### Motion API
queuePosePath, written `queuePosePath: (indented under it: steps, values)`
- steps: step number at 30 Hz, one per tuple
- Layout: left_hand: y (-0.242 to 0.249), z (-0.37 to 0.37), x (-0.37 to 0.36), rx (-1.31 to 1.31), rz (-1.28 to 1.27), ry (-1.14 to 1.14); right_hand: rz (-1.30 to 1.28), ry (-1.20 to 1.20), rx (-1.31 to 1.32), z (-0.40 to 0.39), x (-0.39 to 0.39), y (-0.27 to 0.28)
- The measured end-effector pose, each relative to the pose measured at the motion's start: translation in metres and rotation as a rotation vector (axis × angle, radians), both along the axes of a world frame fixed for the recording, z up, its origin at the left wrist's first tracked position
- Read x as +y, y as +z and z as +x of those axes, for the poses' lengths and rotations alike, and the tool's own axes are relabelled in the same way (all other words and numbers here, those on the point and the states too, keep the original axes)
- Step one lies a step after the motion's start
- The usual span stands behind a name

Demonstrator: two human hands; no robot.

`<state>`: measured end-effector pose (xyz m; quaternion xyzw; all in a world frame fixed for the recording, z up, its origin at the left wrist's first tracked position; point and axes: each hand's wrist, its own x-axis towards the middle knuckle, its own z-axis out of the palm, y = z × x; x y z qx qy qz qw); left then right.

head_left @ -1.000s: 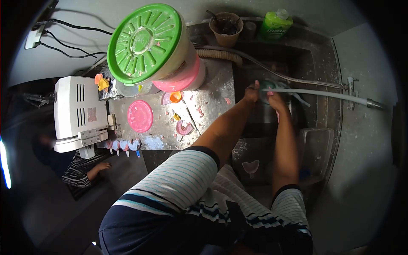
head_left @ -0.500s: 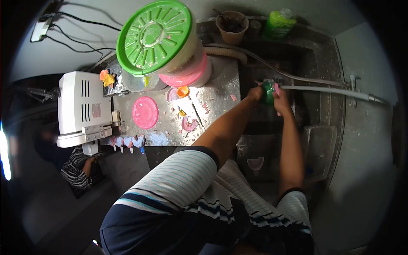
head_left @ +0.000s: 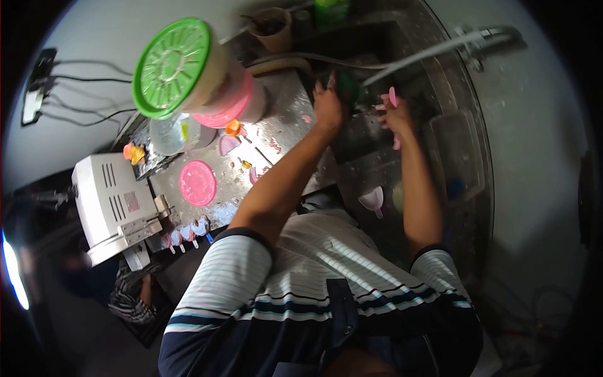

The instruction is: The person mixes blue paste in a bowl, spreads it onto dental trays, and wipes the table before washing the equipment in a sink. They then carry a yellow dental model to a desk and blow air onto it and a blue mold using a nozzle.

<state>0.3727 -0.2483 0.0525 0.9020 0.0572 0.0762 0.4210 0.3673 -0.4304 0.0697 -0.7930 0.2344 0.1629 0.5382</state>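
My left hand is over the sink at the side of a dark green mixing bowl, its fingers around the near side of the bowl. The bowl is blurred and in shadow, so its inside is hard to make out. The end of a pale hose reaches close to the bowl. To the right, my right hand is closed around a pink spatula-like tool, which sticks out above and below the fingers. Several of those fingers are spread. A pale pink dental tray lies nearer my body.
A green-lidded tub stands on a pink-lidded one on the metal counter. A pink lid, an orange scoop and pink scraps lie there. A white machine stands left; another person's striped sleeve shows below it.
My hands have moved apart: the left stays by the green bowl, while the right has come away to the right with the pink tool. The whole view has shifted and tilted.
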Motion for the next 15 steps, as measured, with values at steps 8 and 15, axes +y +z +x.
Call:
queuePosePath:
  steps: [8,15]
  values:
    - [0.152,-0.114,-0.072,0.201,0.423,-1.133,-0.372,0.108,-0.161,-0.103,-0.133,0.09]
    - [0.064,-0.187,-0.172,0.15,0.337,-1.184,-0.317,0.172,-0.127,-0.104,-0.105,0.112]
